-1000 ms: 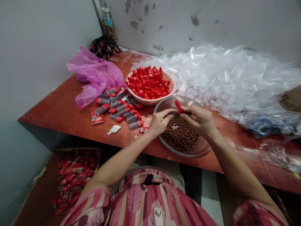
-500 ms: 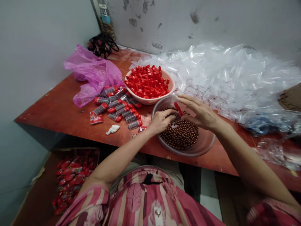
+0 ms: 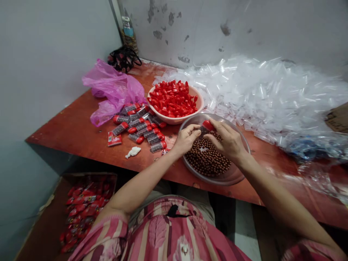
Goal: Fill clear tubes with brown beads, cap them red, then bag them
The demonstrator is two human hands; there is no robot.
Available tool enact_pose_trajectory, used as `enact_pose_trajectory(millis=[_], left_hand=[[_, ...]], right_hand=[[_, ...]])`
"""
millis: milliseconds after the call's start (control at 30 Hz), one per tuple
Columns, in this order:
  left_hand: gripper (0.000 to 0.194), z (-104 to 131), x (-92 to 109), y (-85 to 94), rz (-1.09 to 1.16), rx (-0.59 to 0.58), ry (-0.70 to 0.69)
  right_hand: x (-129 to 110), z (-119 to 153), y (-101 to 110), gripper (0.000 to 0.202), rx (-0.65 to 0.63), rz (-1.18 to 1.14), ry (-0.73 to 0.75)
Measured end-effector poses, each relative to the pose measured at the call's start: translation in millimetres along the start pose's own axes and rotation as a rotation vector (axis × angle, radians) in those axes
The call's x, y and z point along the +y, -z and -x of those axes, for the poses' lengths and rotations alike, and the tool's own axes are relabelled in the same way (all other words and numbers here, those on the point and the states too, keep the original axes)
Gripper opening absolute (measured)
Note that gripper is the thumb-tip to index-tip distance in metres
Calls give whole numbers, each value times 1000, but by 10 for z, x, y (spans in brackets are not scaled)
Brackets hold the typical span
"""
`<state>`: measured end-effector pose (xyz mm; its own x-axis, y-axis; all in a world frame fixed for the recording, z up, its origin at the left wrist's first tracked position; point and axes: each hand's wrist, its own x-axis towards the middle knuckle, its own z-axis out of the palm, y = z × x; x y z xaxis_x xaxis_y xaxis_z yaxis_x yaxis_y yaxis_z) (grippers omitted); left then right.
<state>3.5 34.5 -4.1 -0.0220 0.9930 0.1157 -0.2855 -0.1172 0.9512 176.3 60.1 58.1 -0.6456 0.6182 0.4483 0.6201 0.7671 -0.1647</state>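
Note:
Over a clear plastic basin (image 3: pixel 240 174) of small brown balls (image 3: pixel 208 157), my left hand (image 3: pixel 186 139) is closed on a small clear tube (image 3: pixel 202 130) with dark contents. A red cap (image 3: pixel 208 125) sits on the tube's end, its flap lying down. My right hand (image 3: pixel 230 139) curves round the cap from the right, fingers against it and thumb lower down. Behind the basin stands a pink bowl (image 3: pixel 174 120) heaped with red caps (image 3: pixel 174 98). Several filled, red-capped tubes (image 3: pixel 143 127) lie to its left.
Clear empty tubes (image 3: pixel 266 90) make a large heap at the back right. A pink plastic bag (image 3: pixel 116 87), a red packet (image 3: pixel 114 139) and a crumpled white scrap (image 3: pixel 133 152) lie on the left. Below the table edge, a cardboard box (image 3: pixel 43 203) holds red packs (image 3: pixel 84 206).
The red cap's flap stood up before and now lies down on the tube. My right hand has come down and left, its fingers now against the cap. The view has shifted slightly.

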Motion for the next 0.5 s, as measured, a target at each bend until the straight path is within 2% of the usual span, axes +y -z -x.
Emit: enact_pose_trajectory(millis=[133,300,500], left_hand=[[27,-5,-35,-8,20,14,2],[24,-12,-78,23,-41,25,17],[17,-36,-14,-41,-67,50,28]], right_hand=[[-96,7,-185,78,50,48,15],[-69,-70,-344,69,69,124,-36],[-30,-62,-322,69,27,204,-32]])
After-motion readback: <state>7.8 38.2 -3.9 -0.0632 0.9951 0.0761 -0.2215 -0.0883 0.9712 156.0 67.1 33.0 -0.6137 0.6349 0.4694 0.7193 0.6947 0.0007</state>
